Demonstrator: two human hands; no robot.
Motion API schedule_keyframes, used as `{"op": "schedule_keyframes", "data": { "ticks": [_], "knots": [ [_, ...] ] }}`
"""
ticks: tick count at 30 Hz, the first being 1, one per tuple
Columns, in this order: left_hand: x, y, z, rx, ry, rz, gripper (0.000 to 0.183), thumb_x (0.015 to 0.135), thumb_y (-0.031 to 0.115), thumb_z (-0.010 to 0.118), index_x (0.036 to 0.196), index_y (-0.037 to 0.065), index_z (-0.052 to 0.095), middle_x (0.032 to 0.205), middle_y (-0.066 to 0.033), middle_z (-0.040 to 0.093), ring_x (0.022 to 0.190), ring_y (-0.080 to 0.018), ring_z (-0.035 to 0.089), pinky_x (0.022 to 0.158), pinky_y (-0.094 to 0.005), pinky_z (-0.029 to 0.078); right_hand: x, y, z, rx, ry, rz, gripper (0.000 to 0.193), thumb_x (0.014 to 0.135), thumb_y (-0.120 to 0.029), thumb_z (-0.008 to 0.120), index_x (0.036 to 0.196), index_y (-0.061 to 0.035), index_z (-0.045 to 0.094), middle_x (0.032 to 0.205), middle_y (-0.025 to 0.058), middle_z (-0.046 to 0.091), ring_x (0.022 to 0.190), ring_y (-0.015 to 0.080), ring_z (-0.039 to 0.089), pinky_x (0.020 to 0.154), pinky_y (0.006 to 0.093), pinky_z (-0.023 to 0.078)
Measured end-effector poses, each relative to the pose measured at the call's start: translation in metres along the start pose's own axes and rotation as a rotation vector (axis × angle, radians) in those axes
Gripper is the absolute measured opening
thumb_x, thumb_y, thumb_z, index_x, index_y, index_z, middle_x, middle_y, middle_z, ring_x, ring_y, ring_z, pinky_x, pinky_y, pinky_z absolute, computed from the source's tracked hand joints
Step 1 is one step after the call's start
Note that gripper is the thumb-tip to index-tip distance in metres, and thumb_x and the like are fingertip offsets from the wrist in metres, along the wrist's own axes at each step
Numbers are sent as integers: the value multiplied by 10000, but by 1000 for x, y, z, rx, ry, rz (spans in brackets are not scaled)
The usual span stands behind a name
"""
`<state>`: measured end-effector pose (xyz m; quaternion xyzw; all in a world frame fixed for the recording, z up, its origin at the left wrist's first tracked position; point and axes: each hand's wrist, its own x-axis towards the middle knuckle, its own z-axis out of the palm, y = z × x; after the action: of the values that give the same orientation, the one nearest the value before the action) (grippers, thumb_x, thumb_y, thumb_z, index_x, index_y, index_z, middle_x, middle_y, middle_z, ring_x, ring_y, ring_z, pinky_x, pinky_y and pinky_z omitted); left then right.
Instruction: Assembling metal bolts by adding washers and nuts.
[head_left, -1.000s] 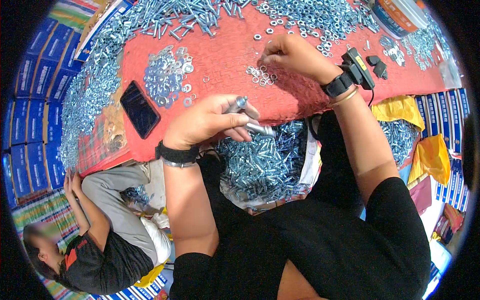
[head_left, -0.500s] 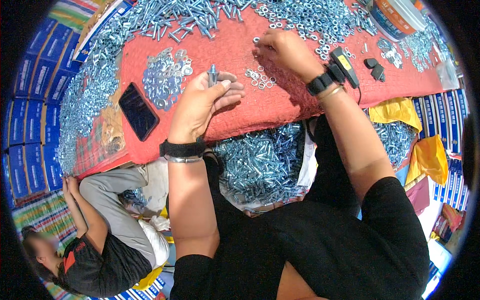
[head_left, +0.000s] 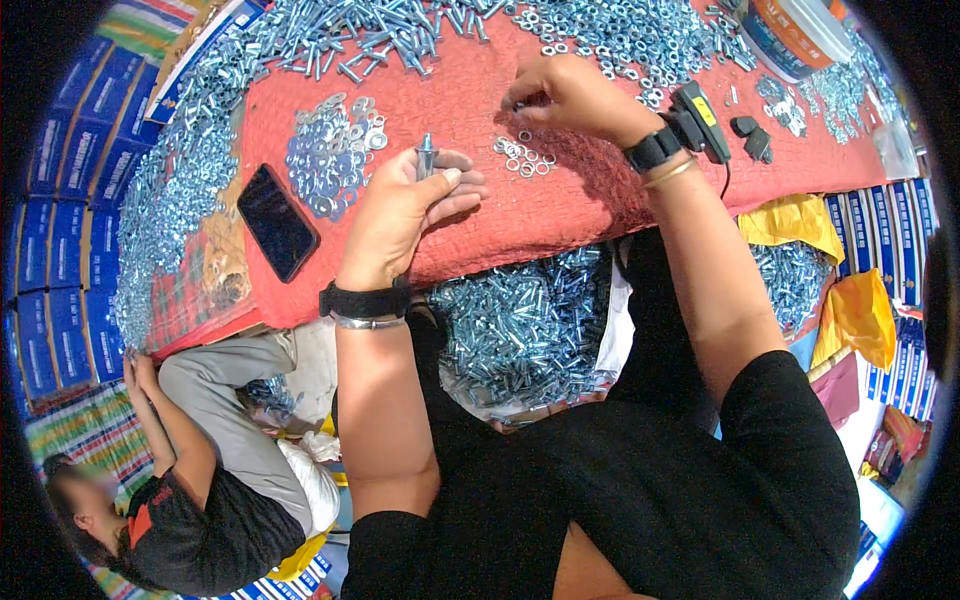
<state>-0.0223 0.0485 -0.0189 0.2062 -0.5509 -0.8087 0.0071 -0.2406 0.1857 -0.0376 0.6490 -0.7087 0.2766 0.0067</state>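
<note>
My left hand [head_left: 400,210] is held palm up at the near edge of the red cloth [head_left: 450,110]. Its thumb pins a silver expansion bolt [head_left: 426,160] upright against the fingers. Further right, my right hand [head_left: 580,100] hovers low over the cloth with curled, pinched fingertips; whatever lies between them is too hidden to name. Just below those fingertips is a small group of ring washers [head_left: 523,155]. Left of my left hand lies a heap of flat washers [head_left: 335,150].
Loose bolts [head_left: 370,35] and nuts [head_left: 640,40] cover the far side. A phone [head_left: 278,222] lies left; a black device [head_left: 700,122] and a bucket [head_left: 795,40] are right. Below the table edge sits a bolt-filled container [head_left: 520,330]. Another person [head_left: 220,470] sits lower left.
My right hand has come slightly nearer, its fingers curling in more; the single ring seen at its fingertips no longer shows. My left hand stays nearly still with the expansion bolt.
</note>
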Motion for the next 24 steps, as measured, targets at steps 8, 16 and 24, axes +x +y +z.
{"op": "schedule_keyframes", "data": {
  "ticks": [8, 16, 24],
  "knots": [
    [1, 0, 0, 13, 16, -3, 211, 867, 43, 549, 1039, -70, 503, 984, -173, 604, 876, -244, 641, 804, -305, 550, -16, -18, 0, -166, -164, -53, 208, 660, -117, 672, 868, -107, 676, 800, 73, 607, 775, 280, 613, 660, 390, 497],
    [10, -8, 8, 91, 7, -38, 190, 880, 12, 517, 1037, -92, 490, 970, -188, 605, 863, -250, 645, 785, -302, 555, -11, -14, 8, -188, -91, 137, 221, 657, -128, 669, 873, -84, 668, 815, 102, 649, 731, 276, 627, 641, 352, 501],
    [14, -11, 14, 201, -47, -70, 191, 876, -11, 493, 1048, -91, 494, 952, -173, 604, 862, -240, 647, 800, -309, 555, 4, -44, 0, 579, -62, 89, 134, 701, -73, 649, 806, 6, 623, 715, 63, 607, 636, 122, 569, 589, 254, 464]
  ]
}}
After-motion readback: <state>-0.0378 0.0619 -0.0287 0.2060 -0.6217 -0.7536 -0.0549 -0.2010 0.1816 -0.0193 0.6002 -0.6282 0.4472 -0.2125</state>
